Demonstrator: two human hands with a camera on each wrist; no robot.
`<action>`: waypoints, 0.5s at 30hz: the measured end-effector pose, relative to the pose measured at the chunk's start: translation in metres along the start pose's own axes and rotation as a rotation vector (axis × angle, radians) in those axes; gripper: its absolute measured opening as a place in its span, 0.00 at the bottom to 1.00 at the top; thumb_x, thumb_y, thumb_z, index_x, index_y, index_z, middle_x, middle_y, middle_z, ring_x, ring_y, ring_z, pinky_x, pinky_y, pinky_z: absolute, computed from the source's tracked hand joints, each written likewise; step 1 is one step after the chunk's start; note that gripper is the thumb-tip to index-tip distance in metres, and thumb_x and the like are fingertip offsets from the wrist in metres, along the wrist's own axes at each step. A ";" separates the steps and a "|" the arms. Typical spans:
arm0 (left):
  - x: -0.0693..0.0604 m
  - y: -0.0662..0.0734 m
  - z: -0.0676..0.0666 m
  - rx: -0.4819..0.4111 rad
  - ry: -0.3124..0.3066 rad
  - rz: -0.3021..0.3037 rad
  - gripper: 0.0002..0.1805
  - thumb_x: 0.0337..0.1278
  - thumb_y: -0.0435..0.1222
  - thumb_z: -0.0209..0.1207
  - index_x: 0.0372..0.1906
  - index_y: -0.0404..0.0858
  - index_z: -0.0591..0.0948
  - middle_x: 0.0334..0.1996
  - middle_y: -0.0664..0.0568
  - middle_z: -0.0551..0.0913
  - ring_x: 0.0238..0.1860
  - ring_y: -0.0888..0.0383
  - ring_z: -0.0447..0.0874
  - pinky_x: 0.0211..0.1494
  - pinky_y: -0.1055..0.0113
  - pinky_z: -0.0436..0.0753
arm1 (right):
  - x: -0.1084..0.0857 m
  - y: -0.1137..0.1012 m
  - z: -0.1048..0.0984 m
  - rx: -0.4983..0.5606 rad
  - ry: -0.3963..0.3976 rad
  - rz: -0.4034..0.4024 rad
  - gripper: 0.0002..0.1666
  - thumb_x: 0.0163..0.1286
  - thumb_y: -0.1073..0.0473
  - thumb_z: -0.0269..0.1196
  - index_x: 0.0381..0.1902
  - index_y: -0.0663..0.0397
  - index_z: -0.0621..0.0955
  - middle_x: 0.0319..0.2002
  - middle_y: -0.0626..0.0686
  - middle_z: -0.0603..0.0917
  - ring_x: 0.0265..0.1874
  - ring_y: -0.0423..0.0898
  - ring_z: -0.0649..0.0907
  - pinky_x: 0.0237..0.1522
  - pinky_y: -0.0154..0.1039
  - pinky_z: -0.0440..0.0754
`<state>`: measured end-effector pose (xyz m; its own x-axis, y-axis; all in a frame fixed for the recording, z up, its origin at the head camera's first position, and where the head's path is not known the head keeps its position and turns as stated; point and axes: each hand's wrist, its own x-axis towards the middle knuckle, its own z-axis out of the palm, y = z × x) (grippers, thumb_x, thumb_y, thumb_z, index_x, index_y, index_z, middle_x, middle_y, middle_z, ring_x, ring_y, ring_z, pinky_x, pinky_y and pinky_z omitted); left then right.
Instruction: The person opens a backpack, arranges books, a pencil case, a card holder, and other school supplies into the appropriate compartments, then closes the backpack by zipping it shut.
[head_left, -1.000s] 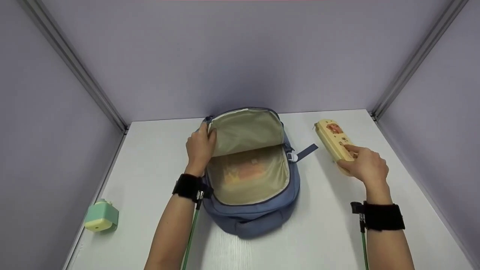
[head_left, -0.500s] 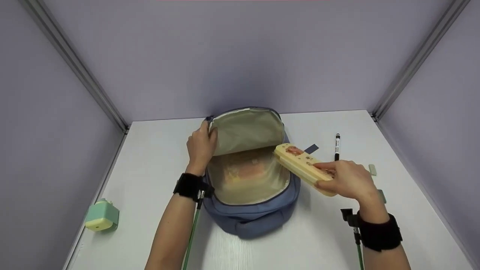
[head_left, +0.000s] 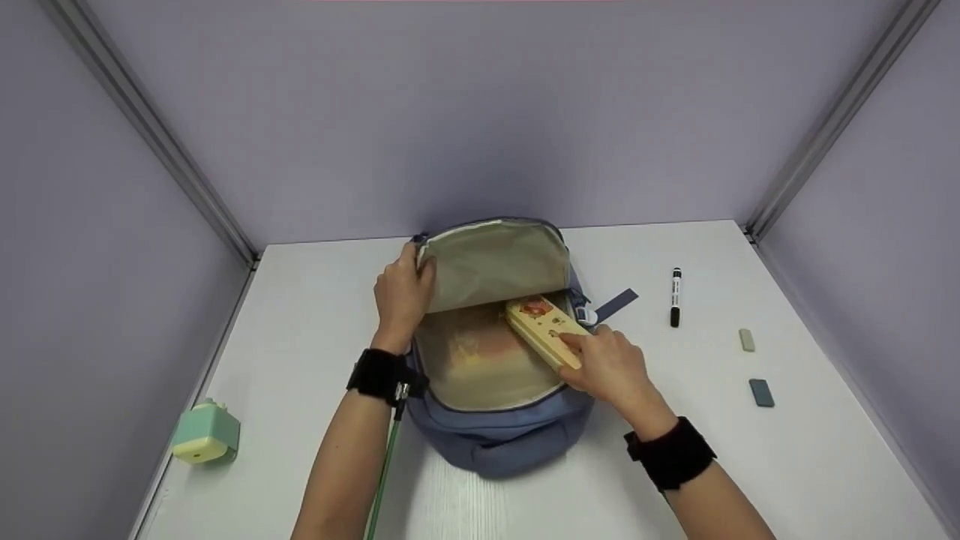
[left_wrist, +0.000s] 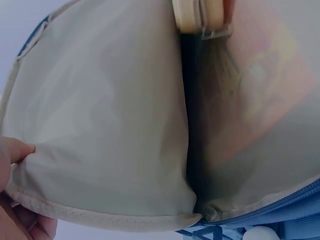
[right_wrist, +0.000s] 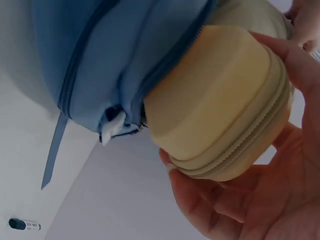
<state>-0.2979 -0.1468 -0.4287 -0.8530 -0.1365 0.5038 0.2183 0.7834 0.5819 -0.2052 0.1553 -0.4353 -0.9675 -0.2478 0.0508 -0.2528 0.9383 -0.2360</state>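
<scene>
A blue backpack (head_left: 502, 454) lies on the white table with its main compartment unzipped and its beige lining showing. At the upper left edge of the raised flap (head_left: 495, 262), my left hand (head_left: 403, 292) pinches the fabric; the left wrist view shows thumb and fingers on either side of the rim. My right hand (head_left: 611, 369) grips the near end of a yellow zippered pencil case (head_left: 546, 330) with a cartoon print. The case's far end is inside the opening, partly under the flap. An orange and yellow flat item (head_left: 484, 345) shows faintly behind the lining.
On the right side of the table lie a black and white marker (head_left: 676, 298), a pale eraser (head_left: 747, 340) and a dark teal eraser-like block (head_left: 761, 392). A green and yellow pencil sharpener (head_left: 205, 432) stands at the left edge. Grey panels surround the table.
The right hand has carried the pencil case left from the table's right side into the backpack opening, uncovering the marker and two small blocks. The left hand has stayed at the flap.
</scene>
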 end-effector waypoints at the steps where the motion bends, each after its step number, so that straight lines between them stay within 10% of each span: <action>1: 0.000 0.000 0.000 -0.003 0.003 0.002 0.11 0.68 0.39 0.58 0.34 0.36 0.75 0.18 0.48 0.74 0.19 0.49 0.74 0.24 0.52 0.71 | 0.002 -0.002 0.005 0.004 0.010 0.001 0.31 0.52 0.45 0.71 0.56 0.44 0.84 0.34 0.61 0.78 0.29 0.55 0.78 0.23 0.51 0.76; 15: 0.000 0.000 -0.002 -0.014 0.004 0.007 0.12 0.68 0.39 0.59 0.31 0.36 0.73 0.17 0.48 0.73 0.18 0.50 0.73 0.22 0.55 0.70 | 0.012 0.045 0.018 0.356 -0.342 -0.257 0.51 0.51 0.52 0.78 0.71 0.47 0.70 0.69 0.63 0.63 0.66 0.62 0.67 0.62 0.57 0.66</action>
<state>-0.2974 -0.1481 -0.4279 -0.8497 -0.1333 0.5102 0.2307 0.7760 0.5870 -0.2280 0.1903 -0.4623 -0.8015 -0.5777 -0.1544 -0.4033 0.7128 -0.5738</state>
